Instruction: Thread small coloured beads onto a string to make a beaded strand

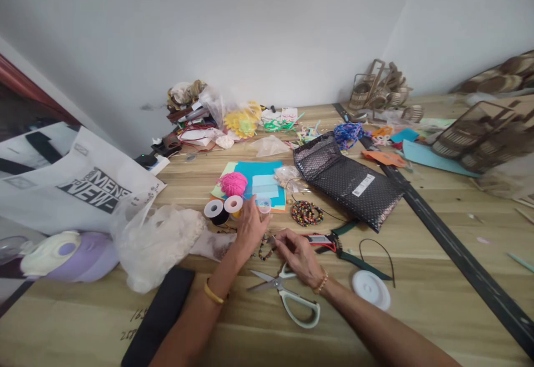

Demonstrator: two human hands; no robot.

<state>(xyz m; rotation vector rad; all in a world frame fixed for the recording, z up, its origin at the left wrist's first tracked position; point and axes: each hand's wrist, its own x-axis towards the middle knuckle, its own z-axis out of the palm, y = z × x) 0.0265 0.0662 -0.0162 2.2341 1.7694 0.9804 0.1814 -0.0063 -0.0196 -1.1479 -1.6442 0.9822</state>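
My right hand (298, 254) pinches the end of a string of small multicoloured beads (266, 251), which hangs in a short curve on its left. My left hand (251, 227) reaches forward beside a small clear round container (263, 206), thumb and forefinger apart; whether they touch it is hard to see. White-handled scissors (299, 306) lie with blades parted just under my right hand. Past it are a red-edged cutter (320, 239) and dark green-handled pliers (362, 264). A coil of multicoloured beads (306, 213) rests farther forward.
Thread spools (214, 209) and a pink yarn ball (232, 183) stand by blue sheets (258, 169). To the right lie a black bubble mailer (348, 180) and a white spool (371, 289). Plastic bags (154, 244) and a dark case (161, 314) occupy the left.
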